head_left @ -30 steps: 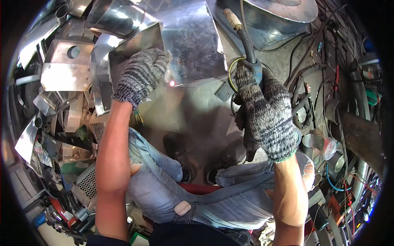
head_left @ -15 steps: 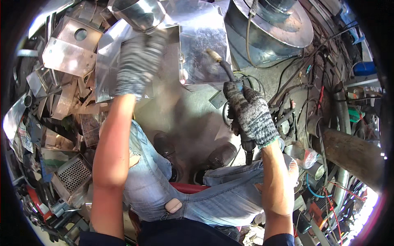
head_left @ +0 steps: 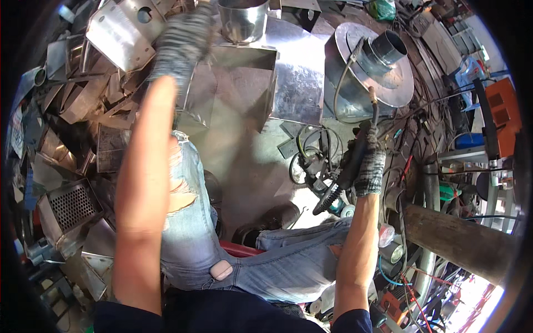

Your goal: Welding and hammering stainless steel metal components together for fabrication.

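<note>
My right hand [head_left: 372, 169], in a grey knit glove, is wrapped round a black welding torch [head_left: 353, 158]. The torch's bent neck and brass-coloured nozzle point away from me, in front of a large round sheet-metal housing [head_left: 355, 91] with a short pipe collar. Far out on the left, my gloved left hand [head_left: 186, 44] is smeared by motion, so its fingers cannot be made out. It is nearest to an open sheet-metal box [head_left: 261, 83] and a shiny metal cylinder [head_left: 243, 23] standing behind the box's edge. A flat bright metal panel [head_left: 300, 72] adjoins the box on its right.
Scrap metal offcuts and a perforated metal box [head_left: 72, 213] pile up on the left. An angle grinder [head_left: 319, 180] with coiled cable lies on the floor near the torch. Cables run along the right, beside a thick log-like cylinder [head_left: 455, 241] and an orange machine [head_left: 502, 116].
My left hand has moved farther away from me, and my right hand has swung the torch rightward, off the metal panel. The whole view has shifted, bringing more of the right side into sight.
</note>
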A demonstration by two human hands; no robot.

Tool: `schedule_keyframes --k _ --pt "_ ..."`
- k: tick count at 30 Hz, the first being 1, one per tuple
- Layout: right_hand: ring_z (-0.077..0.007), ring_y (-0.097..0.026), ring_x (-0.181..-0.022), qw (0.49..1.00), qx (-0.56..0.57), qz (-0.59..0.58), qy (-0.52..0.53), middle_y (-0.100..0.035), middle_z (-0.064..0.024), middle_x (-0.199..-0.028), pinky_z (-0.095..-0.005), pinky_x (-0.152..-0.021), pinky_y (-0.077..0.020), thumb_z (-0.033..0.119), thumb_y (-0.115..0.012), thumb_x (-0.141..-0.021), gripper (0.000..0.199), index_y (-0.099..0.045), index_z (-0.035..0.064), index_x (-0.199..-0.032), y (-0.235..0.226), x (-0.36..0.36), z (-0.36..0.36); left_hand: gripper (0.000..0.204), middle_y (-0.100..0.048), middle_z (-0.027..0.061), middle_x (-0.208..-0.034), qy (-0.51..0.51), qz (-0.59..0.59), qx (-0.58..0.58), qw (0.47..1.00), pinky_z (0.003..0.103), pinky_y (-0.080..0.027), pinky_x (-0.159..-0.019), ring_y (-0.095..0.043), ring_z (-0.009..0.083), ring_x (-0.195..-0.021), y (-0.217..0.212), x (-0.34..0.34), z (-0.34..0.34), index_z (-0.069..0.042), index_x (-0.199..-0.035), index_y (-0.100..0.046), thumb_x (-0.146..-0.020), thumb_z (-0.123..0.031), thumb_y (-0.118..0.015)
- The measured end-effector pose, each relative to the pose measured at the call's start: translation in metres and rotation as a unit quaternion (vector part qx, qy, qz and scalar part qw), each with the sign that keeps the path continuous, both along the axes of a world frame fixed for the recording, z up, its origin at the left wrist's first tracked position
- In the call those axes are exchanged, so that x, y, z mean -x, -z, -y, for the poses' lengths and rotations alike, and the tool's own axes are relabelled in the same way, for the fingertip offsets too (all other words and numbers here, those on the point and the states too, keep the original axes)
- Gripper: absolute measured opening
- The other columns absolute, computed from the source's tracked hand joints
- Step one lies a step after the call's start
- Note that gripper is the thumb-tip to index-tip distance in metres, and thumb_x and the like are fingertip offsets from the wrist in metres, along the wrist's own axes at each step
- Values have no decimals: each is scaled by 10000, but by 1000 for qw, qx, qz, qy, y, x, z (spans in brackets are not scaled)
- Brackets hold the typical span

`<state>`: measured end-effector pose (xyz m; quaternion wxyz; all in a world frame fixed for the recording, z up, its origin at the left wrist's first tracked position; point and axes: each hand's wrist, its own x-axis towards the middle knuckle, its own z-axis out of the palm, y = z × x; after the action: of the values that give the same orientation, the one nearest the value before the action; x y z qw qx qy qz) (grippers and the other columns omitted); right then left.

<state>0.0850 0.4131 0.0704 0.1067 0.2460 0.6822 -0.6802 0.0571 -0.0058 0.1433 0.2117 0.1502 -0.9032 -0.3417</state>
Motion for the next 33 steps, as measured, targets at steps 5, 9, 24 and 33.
schedule_keyframes --k 5,9,24,33 --pt "-171 -537 -558 987 151 -62 13 -582 -27 -746 -328 -501 -456 545 -622 -981 492 -579 107 -1200 -14 -20 29 594 -749 98 -911 -133 -33 -219 966 375 -528 -733 -703 249 -829 15 -61 136 -61 -1079 -744 -1001 -611 -534" --pt "-134 -540 -565 984 132 -107 -59 -558 -1 -739 -310 -494 -453 564 -620 -975 571 -556 80 -1271 -20 -36 61 775 -693 243 -1214 -144 128 -46 980 447 -492 -999 -635 410 -1166 118 -135 282 -32 -1282 -675 -973 -707 -453" --pt "-173 -575 -546 985 28 -161 53 -567 -33 -681 -341 -518 -507 246 -710 -977 297 -570 74 -1175 65 5 123 608 -565 204 -1452 -60 222 -167 959 396 -390 -1134 -531 320 -1352 246 -137 243 -13 -1406 -572 -1059 -504 -485" --pt "-255 -642 -642 984 -95 -21 -148 -602 -86 -781 -438 -597 -583 380 -724 -958 405 -603 54 -1165 12 61 36 773 -555 217 -1454 -111 262 -142 948 389 -385 -1140 -504 311 -1377 271 -154 254 -61 -1416 -573 -1041 -664 -268"
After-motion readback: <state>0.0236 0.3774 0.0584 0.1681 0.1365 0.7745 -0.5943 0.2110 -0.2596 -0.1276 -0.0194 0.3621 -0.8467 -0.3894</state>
